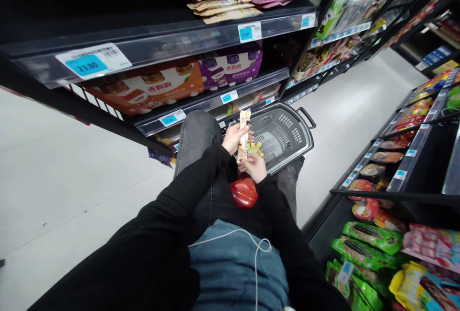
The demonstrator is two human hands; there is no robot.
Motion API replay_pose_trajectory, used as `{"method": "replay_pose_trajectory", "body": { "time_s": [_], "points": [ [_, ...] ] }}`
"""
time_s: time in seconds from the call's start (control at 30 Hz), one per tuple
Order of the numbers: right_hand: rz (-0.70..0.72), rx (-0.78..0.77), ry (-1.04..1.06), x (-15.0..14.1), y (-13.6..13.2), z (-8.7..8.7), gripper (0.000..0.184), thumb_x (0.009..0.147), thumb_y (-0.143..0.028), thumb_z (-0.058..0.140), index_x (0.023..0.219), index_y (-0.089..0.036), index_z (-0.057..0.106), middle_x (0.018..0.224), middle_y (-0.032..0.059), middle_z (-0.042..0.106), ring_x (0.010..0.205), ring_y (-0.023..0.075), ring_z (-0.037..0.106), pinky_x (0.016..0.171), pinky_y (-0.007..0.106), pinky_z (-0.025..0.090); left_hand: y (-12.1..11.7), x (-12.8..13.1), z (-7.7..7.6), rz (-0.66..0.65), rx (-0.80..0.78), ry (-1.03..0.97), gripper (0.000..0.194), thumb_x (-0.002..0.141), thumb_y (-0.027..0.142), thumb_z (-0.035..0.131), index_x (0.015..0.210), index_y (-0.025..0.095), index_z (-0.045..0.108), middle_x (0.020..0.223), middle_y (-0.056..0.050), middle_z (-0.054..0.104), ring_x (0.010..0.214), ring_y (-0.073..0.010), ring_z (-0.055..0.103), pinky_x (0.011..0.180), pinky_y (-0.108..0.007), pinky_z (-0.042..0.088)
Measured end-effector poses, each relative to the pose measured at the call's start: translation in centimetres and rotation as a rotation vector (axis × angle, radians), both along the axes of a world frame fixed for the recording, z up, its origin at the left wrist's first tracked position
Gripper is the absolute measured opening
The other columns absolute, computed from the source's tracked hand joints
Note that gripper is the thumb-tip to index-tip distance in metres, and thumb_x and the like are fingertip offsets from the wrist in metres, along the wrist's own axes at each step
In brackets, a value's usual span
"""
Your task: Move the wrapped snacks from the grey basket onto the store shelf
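Gripping tan snack packet (245,131), left hand (233,137) closed round it, right hand (256,166) pinching bottom (prob. fingertips), above grey basket (287,133).

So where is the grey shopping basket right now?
In the head view, the grey shopping basket sits on the floor, centre frame, just beyond both hands and below the left-side shelves.

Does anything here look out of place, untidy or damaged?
Nothing looks damaged or spilled. One untidy spot: on the top shelf the flat beige packets lie in a loose, fanned pile, not in a straight row. The left hand and right hand hold a narrow packet over the grey basket.
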State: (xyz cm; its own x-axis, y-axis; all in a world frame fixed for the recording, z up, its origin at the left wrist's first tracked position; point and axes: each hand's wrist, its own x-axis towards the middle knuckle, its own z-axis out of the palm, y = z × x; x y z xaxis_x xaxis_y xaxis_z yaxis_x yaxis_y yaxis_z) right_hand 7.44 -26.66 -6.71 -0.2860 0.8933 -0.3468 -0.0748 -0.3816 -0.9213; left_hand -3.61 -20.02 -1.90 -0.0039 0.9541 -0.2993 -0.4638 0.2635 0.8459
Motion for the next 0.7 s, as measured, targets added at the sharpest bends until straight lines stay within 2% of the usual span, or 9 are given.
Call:
{"method": "replay_pose_trajectory", "body": {
  "time_s": [0.13, 0.2, 0.3, 0.37, 0.47, 0.53, 0.6, 0.7],
  "points": [
    [-0.037, 0.078, -0.089, -0.1, -0.3, 0.2, 0.036, 0.059, -0.047, 0.069, 0.072, -0.022, 0.047, 0.058, -0.0017, 0.062, 0.045, 0.0154, 0.059, 0.046, 0.03, 0.052, 0.0, -0.2, 0.2, -0.035, 0.02, -0.02, 0.028, 0.082, 0.03, 0.059, 0.099, 0.009, 0.054, 0.068, -0.003, 0.064, 0.05, -0.0098, 0.06, 0.056, -0.024, 0.054],
    [-0.083, 0.205, -0.231, 0.1, -0.5, 0.2, 0.028, 0.065, -0.044, 0.064, 0.07, -0.023, 0.046, 0.057, -0.0021, 0.061, 0.048, 0.0153, 0.058, 0.049, 0.029, 0.051, 0.0, -0.1, 0.3, -0.084, 0.047, -0.038, 0.032, 0.083, 0.037, 0.056, 0.101, 0.01, 0.054, 0.068, -0.004, 0.064, 0.055, -0.0116, 0.062, 0.061, -0.027, 0.054],
    [-0.156, 0.465, -0.53, 0.6, -0.9, 0.5, 0.016, 0.072, -0.037, 0.058, 0.068, -0.024, 0.049, 0.055, -0.0006, 0.057, 0.055, 0.0164, 0.058, 0.06, 0.03, 0.05, 0.1, 0.0, 0.0, -0.128, 0.134, 0.013, 0.039, 0.083, 0.044, 0.053, 0.104, 0.011, 0.054, 0.078, -0.007, 0.066, 0.067, -0.014, 0.064, 0.066, -0.03, 0.054],
    [-0.176, 0.594, -0.686, 1.1, -0.9, 0.8, 0.011, 0.075, -0.032, 0.055, 0.071, -0.023, 0.053, 0.056, 0.0027, 0.056, 0.065, 0.0189, 0.06, 0.069, 0.032, 0.049, 0.1, 0.1, -0.3, -0.107, 0.2, 0.159, 0.039, 0.078, 0.041, 0.061, 0.103, 0.012, 0.056, 0.084, -0.007, 0.066, 0.071, -0.0136, 0.062, 0.068, -0.028, 0.053],
    [-0.16, 0.681, -0.817, 2.0, -0.7, 1.3, 0.013, 0.08, -0.03, 0.049, 0.075, -0.022, 0.057, 0.065, 0.0087, 0.059, 0.081, 0.0226, 0.06, 0.079, 0.035, 0.046, 0.1, 0.0, -0.6, -0.073, 0.21, 0.309, 0.038, 0.069, 0.029, 0.071, 0.101, 0.011, 0.06, 0.082, -0.004, 0.065, 0.071, -0.0132, 0.061, 0.072, -0.027, 0.052],
    [-0.118, 0.693, -0.803, 2.6, -0.4, 1.3, 0.014, 0.079, -0.033, 0.052, 0.078, -0.021, 0.058, 0.076, 0.0108, 0.061, 0.09, 0.0247, 0.058, 0.085, 0.037, 0.044, 0.0, -0.2, -0.5, -0.088, 0.155, 0.207, 0.041, 0.071, 0.025, 0.069, 0.108, 0.01, 0.058, 0.083, -0.005, 0.065, 0.072, -0.0143, 0.063, 0.074, -0.031, 0.053],
    [-0.111, 0.647, -0.674, 3.0, -0.1, 0.9, 0.026, 0.073, -0.04, 0.06, 0.089, -0.02, 0.057, 0.092, 0.0118, 0.061, 0.097, 0.0253, 0.056, 0.087, 0.039, 0.044, -0.1, -0.3, -0.3, -0.109, 0.11, 0.027, 0.046, 0.076, 0.022, 0.063, 0.119, 0.01, 0.052, 0.086, -0.007, 0.065, 0.076, -0.0162, 0.064, 0.077, -0.036, 0.053],
    [-0.151, 0.399, -0.285, 3.2, 0.4, 0.0, 0.049, 0.066, -0.051, 0.064, 0.103, -0.02, 0.05, 0.104, 0.0099, 0.06, 0.089, 0.021, 0.06, 0.078, 0.037, 0.051, -0.2, -0.4, 0.2, -0.137, 0.107, -0.17, 0.045, 0.082, 0.02, 0.056, 0.125, 0.009, 0.046, 0.093, -0.012, 0.065, 0.086, -0.0193, 0.065, 0.084, -0.04, 0.051]
  ]
}}
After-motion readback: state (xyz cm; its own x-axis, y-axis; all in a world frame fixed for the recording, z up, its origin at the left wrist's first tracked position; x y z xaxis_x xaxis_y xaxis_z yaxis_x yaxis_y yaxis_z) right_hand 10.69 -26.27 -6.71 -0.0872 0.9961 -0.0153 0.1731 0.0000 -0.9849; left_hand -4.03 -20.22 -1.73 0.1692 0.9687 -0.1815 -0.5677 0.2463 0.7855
